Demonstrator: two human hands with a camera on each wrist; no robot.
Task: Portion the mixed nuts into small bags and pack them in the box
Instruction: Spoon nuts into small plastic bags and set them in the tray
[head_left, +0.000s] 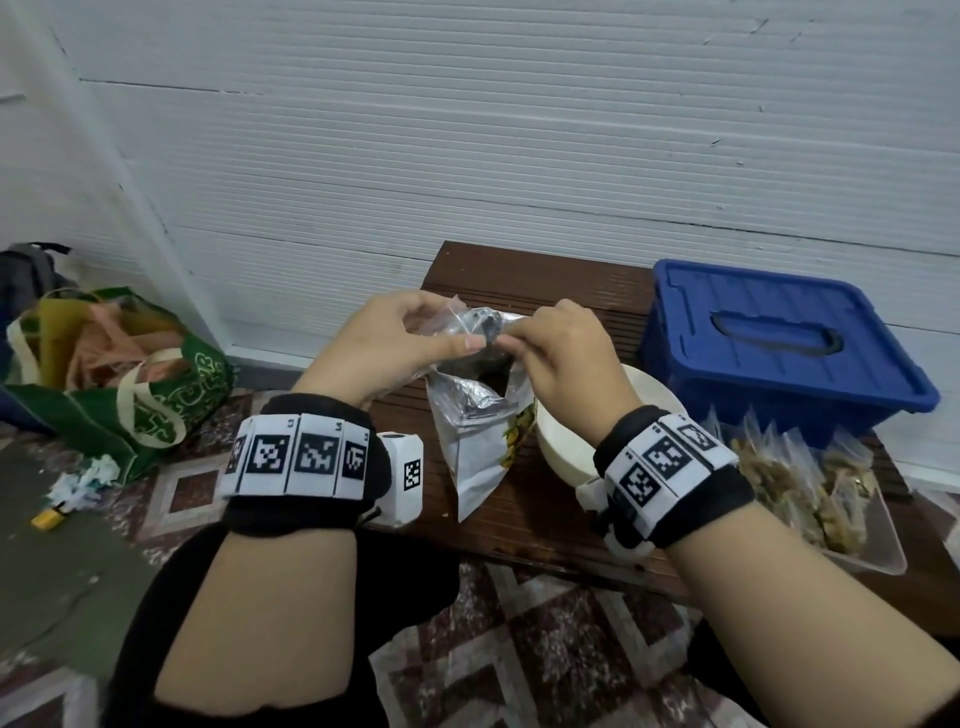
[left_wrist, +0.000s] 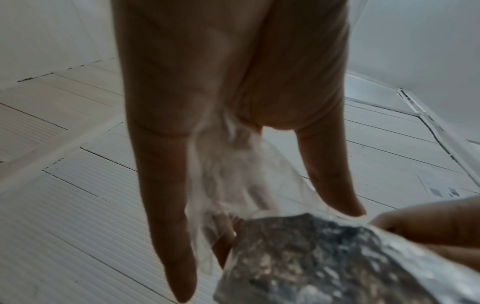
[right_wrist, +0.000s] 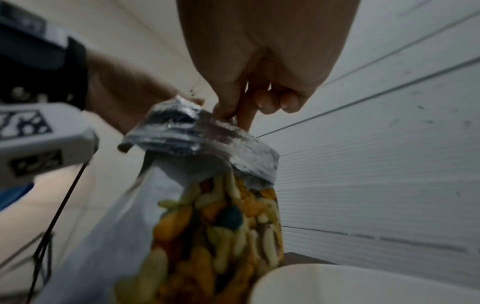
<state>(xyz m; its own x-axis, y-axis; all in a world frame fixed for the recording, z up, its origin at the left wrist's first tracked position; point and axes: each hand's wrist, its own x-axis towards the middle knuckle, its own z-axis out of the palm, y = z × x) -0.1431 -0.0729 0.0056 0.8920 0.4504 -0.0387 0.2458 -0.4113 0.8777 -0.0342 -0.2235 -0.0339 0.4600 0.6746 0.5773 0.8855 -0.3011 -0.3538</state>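
Observation:
A foil-lined mixed nuts bag (head_left: 478, 441) stands open on the brown table (head_left: 519, 275); its printed front shows in the right wrist view (right_wrist: 207, 226). My left hand (head_left: 441, 332) holds a small clear bag (head_left: 457, 312) above the nuts bag's mouth, the thin film (left_wrist: 233, 174) bunched between its fingers. My right hand (head_left: 519, 338) pinches the foil rim (right_wrist: 228, 123) with thumb and forefinger. The blue box (head_left: 779, 338) sits at the back right with its lid on.
A white bowl (head_left: 654, 389) stands just right of the nuts bag, under my right wrist. A clear tray (head_left: 872, 561) at the front right holds several filled small bags (head_left: 795, 478). A green shopping bag (head_left: 130, 374) lies on the floor at left.

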